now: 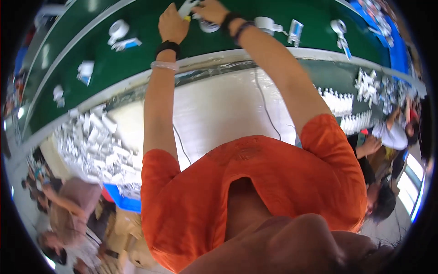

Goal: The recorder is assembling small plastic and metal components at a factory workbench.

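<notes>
Both of my arms reach to the top edge of the view, over a green belt. A white, elongated plastic piece (186,9) with a small yellow spot at its lower end is between my hands. My left hand (174,25) is closed at its left side, with the fingertips partly hidden. From the right, my right hand (211,11) has its fingers closed at the piece's other end. Just under the right hand, a round white part (210,25) lies on the belt, partly covered by the hand.
On the green belt (150,55) lie a white ring-shaped part (118,29), a white cup-like part (264,25) and several blue-and-white packets. A heap of white pieces (91,146) fills the left side table. White bottles (337,101) stand in rows at right. Other people sit on both sides.
</notes>
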{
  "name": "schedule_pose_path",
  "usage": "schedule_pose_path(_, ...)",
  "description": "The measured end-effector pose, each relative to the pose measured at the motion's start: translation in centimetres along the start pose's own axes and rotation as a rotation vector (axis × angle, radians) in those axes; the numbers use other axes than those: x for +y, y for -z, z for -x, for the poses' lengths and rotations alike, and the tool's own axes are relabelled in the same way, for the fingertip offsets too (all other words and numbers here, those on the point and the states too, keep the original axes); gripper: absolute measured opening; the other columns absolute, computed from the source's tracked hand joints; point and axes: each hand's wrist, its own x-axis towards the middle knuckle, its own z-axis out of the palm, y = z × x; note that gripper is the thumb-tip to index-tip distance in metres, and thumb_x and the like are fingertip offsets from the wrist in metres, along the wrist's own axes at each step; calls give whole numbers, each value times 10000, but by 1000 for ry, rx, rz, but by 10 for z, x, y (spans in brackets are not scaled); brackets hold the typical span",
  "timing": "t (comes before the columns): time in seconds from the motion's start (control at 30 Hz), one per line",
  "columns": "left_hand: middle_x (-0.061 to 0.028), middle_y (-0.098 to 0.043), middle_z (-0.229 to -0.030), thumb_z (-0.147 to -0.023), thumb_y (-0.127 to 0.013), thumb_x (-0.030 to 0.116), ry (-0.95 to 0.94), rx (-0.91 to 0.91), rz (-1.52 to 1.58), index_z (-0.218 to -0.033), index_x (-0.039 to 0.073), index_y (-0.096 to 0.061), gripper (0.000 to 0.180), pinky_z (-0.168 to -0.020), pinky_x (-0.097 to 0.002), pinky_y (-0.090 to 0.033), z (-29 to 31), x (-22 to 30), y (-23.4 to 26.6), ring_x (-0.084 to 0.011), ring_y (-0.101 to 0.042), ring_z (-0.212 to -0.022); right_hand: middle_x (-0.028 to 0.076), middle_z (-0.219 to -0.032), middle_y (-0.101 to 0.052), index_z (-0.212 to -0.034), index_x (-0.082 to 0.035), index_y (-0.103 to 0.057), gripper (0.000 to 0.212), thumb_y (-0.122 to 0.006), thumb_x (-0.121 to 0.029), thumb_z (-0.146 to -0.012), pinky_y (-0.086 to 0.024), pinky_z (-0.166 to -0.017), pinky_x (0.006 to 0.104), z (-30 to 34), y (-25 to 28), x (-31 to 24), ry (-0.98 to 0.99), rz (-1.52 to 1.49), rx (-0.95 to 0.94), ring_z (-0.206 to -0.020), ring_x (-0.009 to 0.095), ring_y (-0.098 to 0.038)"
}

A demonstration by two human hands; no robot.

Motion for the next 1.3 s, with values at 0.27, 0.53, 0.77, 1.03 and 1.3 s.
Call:
schedule_pose_path(0.27,-214,-639,-966,-836,-651,266,109,-213,-10,-1161,16,-572,418,-768,-485,-519,22,-7,12,-394,-616,-987,87,-801,-706,-944,94,-658,273,-722,-151,-840,-507,-611,268,49,59,-70,-564,-1320,-138,-667,159,-666)
schedule_pose_path(0.53,-78,-587,-778,-843,-633,193,421,-525,797,-1138,10,-591,350,-476,-283,-437,116,84,142,-151,-533,-519,110,-805,-658,-996,-54,-682,166,-679,-170,-876,-506,-662,344,195,156,-151,12,-270,-13,-733,292,-628)
schedule_pose_path(0.77,-81,-604,-899,-990,-521,228,660,-464,1709,-1369,38,-462,428,-549,-274,-508,183,165,181,-121,-573,-667,104,-834,-658,-923,-63,-666,105,-698,-42,-825,-514,-667,383,269,201,-206,88,-239,364,-761,311,-632)
schedule_pose_path(1.03,-107,-613,-959,-998,-428,153,563,-473,1617,-1361,10,-459,392,-544,-296,-547,195,207,212,-151,-603,-709,118,-925,-664,-1012,-51,-634,217,-711,-1,-815,-515,-691,359,309,221,-236,-28,-434,348,-796,296,-646)
schedule_pose_path(1.3,-40,-554,-795,-910,-399,84,382,-420,1567,-1336,35,-468,435,-519,-245,-481,207,218,225,-96,-535,-680,112,-938,-642,-984,-73,-695,247,-753,4,-757,-504,-693,348,316,233,-244,139,-289,424,-830,279,-626)
